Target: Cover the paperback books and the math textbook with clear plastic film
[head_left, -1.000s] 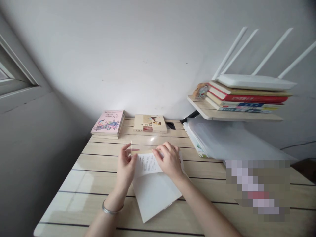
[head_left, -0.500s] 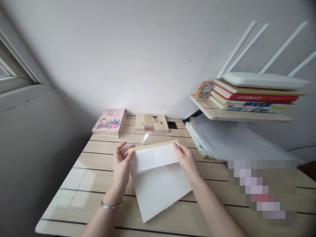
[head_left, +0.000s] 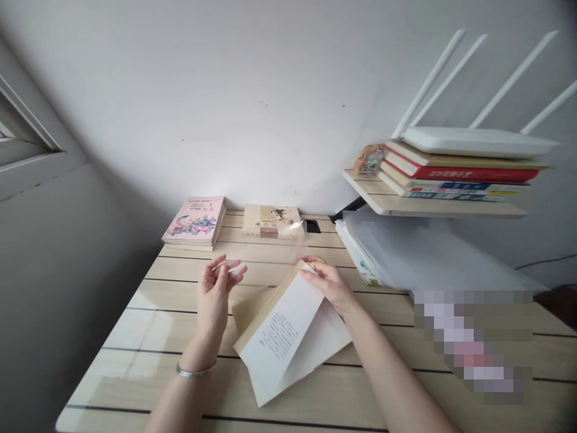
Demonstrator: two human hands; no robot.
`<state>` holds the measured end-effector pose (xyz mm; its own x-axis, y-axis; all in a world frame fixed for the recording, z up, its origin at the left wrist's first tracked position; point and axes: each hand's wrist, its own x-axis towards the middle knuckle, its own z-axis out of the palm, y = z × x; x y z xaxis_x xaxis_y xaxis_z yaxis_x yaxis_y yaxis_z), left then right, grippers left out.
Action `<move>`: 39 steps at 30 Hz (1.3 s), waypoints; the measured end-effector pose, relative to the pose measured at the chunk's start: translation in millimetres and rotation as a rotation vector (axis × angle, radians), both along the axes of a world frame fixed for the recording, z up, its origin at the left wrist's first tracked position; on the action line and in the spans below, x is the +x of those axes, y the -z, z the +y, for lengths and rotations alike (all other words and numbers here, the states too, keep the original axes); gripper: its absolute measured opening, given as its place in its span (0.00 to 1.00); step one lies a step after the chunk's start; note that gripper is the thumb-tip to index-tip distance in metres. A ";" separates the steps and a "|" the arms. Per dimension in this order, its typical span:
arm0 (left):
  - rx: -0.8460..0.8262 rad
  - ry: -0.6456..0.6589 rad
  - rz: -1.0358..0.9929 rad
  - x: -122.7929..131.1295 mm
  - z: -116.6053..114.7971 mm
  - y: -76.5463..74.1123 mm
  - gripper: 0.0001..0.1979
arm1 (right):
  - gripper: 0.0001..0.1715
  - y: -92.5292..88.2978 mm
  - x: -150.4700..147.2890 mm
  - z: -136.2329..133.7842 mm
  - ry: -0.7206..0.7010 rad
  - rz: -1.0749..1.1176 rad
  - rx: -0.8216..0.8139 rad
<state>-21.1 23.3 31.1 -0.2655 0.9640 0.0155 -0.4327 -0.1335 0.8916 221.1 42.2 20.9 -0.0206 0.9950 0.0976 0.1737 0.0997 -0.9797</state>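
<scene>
Right hand [head_left: 327, 282]: pinched pale book [head_left: 282, 328] by its raised printed flap.
Left hand [head_left: 215, 294]: fingers curled, thumb close; couldn't tell if clear film [head_left: 274, 252] was pinched.
Book position: askew on table [head_left: 112, 385], between forearms.
Risk: flap might crease if pulled unevenly.
Counts: hands 2, handled book 1, film 1, bracelet [head_left: 196, 371] 1, antennas [head_left: 428, 85] 4.

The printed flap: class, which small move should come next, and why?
Perhaps use the left hand to steady the lower end of the printed flap: it slants, and only the right hand holds it, near its upper end.
</scene>
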 end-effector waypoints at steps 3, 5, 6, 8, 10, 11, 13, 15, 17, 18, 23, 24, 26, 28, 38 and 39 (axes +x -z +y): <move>-0.003 -0.030 -0.011 -0.2 1.0 -1.9 0.21 | 0.24 -0.5 -3.6 0.8 0.078 0.030 -0.001; -0.021 -0.050 -0.004 -1.0 0.8 -1.8 0.21 | 0.24 0.5 -5.5 1.8 0.117 0.056 -0.012; -0.048 -0.048 0.011 -1.7 0.2 -1.2 0.22 | 0.24 1.4 -6.4 2.4 0.141 0.067 -0.013; -0.125 0.005 0.058 -3.4 -1.6 0.5 0.24 | 0.23 3.3 -8.0 3.6 0.190 0.093 -0.013; -0.199 0.097 0.096 -5.0 -3.8 2.2 0.27 | 0.23 4.7 -9.2 4.1 0.218 0.129 -0.022; -0.219 0.138 0.102 -5.5 -4.6 2.9 0.29 | 0.23 4.8 -9.5 3.9 0.223 0.149 -0.031; -0.222 0.165 0.107 -5.7 -5.3 3.6 0.29 | 0.22 3.9 -9.3 2.5 0.208 0.188 -0.059; -0.196 0.125 0.136 -4.7 -4.6 4.0 0.27 | 0.22 1.8 -7.7 0.2 0.146 0.219 -0.101; -0.174 0.073 0.183 -2.9 -3.0 4.3 0.23 | 0.22 -0.7 -4.5 -2.3 0.067 0.228 -0.143; -0.173 0.055 0.202 -1.8 -2.1 4.6 0.21 | 0.22 -1.7 -2.4 -3.3 0.034 0.228 -0.150; -0.190 0.013 0.243 1.6 1.8 6.9 0.16 | 0.20 -4.6 8.6 -5.3 -0.061 0.115 -0.120; -0.187 0.009 0.245 1.7 2.7 7.5 0.16 | 0.20 -4.5 9.8 -5.3 -0.080 0.080 -0.122; -0.185 0.006 0.238 1.3 4.6 9.0 0.17 | 0.19 -3.3 10.7 -5.1 -0.101 0.032 -0.121; -0.191 0.009 0.215 0.5 6.6 11.1 0.17 | 0.18 -0.4 9.6 -4.6 -0.103 0.003 -0.125; -0.140 0.058 0.134 -5.8 6.7 15.3 0.26 | 0.16 9.8 2.6 -0.6 -0.017 0.001 -0.248; -0.141 0.061 0.140 -6.0 6.1 14.9 0.26 | 0.16 10.1 2.4 -0.6 -0.004 0.001 -0.257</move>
<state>-27.1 29.5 16.1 -0.2110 0.9735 -0.0881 -0.3067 0.0196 0.9516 223.5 41.6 10.8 -0.0250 0.9870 -0.1586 0.1727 -0.1520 -0.9732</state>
